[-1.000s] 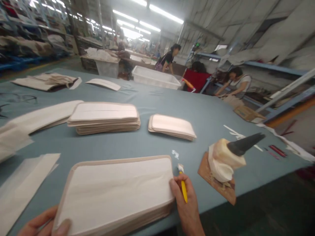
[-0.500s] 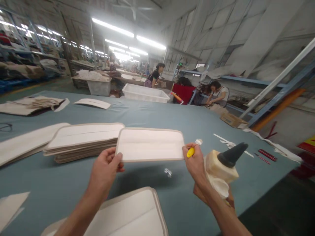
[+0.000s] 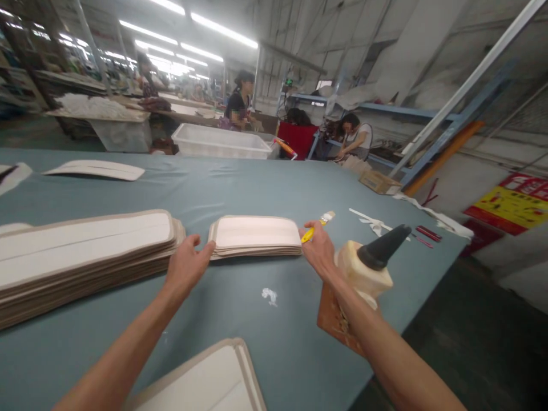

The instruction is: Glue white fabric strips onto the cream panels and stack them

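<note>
A small stack of off-white rectangular panels (image 3: 259, 233) with beige rims lies on the table before me. My left hand (image 3: 190, 260) is at its left end, thumb against the edge and fingers apart, gripping nothing. At the right end, my right hand (image 3: 319, 248) is closed on a yellow-handled paintbrush (image 3: 314, 230), its bristles pointing up and away. Beyond my right wrist stands a cream bottle (image 3: 363, 268) with a black nozzle, on a brown block (image 3: 336, 314) partly hidden by my forearm. A white glue-like smear (image 3: 269, 295) marks the table.
A tall stack of long panels (image 3: 85, 245) lies left, and more panels (image 3: 201, 382) are at the near edge. One curved panel (image 3: 96, 168) lies farther back. Cloth strips (image 3: 372, 224) and red tools (image 3: 428, 233) are right. People work beyond a white bin (image 3: 220, 141).
The panel held up between my hands is now down on the small stack. My left hand has loosened from it. The view has turned right, and the brush stays in my right hand.
</note>
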{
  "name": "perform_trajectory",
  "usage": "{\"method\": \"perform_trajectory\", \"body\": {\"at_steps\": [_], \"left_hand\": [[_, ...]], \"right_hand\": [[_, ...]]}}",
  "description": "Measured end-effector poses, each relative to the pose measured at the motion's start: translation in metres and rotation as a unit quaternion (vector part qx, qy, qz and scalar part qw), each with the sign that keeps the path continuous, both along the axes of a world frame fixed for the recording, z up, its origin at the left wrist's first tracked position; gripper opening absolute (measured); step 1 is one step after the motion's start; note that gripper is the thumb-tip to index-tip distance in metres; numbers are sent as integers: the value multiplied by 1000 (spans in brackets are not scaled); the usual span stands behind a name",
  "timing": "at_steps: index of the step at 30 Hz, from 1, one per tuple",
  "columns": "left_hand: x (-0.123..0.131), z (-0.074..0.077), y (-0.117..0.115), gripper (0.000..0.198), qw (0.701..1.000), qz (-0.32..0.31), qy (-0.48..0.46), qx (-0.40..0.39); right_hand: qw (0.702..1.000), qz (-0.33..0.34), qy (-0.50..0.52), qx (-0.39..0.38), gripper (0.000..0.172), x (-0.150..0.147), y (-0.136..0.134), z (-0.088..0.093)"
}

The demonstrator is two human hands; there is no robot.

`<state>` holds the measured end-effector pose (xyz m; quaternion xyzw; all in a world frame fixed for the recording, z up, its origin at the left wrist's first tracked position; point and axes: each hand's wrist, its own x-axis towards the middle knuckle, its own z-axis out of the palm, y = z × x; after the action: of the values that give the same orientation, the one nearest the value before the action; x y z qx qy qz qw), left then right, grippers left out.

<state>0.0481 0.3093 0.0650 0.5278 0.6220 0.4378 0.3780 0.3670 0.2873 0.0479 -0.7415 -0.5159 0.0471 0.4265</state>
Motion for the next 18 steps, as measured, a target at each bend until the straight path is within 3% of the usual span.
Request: {"method": "perform_trajectory", "body": {"at_steps": [2, 7, 9, 12, 18], "left_hand": [[-6, 3, -11, 45, 1000, -11, 26, 6], [-12, 17, -53, 70, 994, -105, -9, -22], [-16, 23, -70, 72, 993, -113, -21, -31], [-31, 30, -92, 77, 993, -106, -33, -36], [-79, 33, -140, 84, 999, -31, -30, -22]], "right_hand": [[998, 51, 2, 38, 28, -16, -21, -1], [978, 171, 59, 108, 31, -61, -96, -10], [967, 191, 102, 131, 42, -74, -124, -18], [947, 187, 194, 176, 59, -89, -156, -29], [886, 138, 402, 183, 51, -116, -189, -32]]}}
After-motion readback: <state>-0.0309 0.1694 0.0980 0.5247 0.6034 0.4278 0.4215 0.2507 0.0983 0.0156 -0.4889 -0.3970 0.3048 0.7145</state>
